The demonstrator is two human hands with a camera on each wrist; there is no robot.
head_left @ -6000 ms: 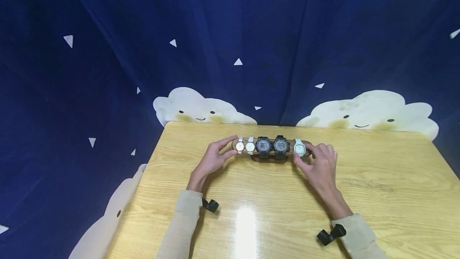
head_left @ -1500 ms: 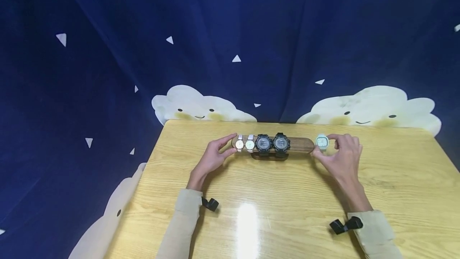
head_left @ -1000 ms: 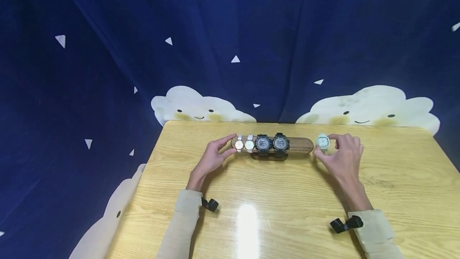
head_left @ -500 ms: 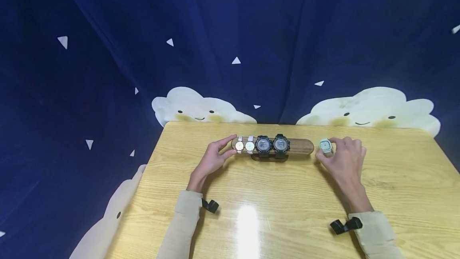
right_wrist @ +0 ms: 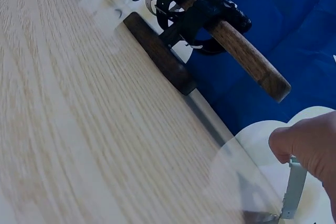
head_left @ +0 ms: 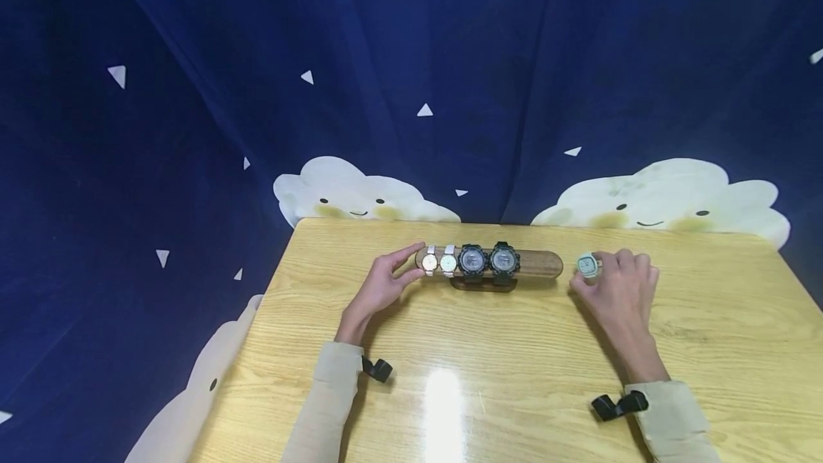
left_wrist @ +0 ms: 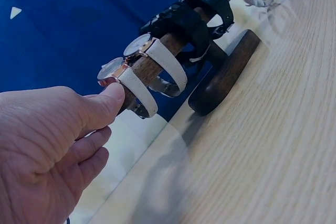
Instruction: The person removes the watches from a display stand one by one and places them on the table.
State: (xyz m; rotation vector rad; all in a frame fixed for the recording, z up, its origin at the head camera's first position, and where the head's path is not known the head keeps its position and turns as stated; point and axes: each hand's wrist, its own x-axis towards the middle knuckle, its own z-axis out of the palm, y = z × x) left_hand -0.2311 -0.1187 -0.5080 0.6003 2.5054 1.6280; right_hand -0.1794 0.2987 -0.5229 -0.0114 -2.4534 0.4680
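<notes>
My left hand (head_left: 381, 283) holds the left end of a dark wooden watch stand (head_left: 540, 264), thumb against the bar in the left wrist view. On the bar sit two white-strapped watches, the outer (head_left: 429, 263) beside that hand and the inner (head_left: 449, 263) next to it. Two chunky black watches (head_left: 472, 261) follow towards the middle. Past the bar's bare right end, my right hand (head_left: 620, 291) pinches a pale mint square-faced watch (head_left: 587, 265), its looped strap (right_wrist: 295, 187) hanging down in the right wrist view. Whether it touches the table cannot be told.
The stand's foot (left_wrist: 226, 77) rests on the light wooden table (head_left: 501, 363). Behind the table hangs a dark blue curtain (head_left: 360, 77) printed with white triangles and clouds. Black wrist straps (head_left: 379, 369) are on both sleeves.
The mint watch, on the bar's right end six seconds ago, has come off to the right in my right hand. Lately it has tilted and shifted slightly further right. My left hand keeps its place.
</notes>
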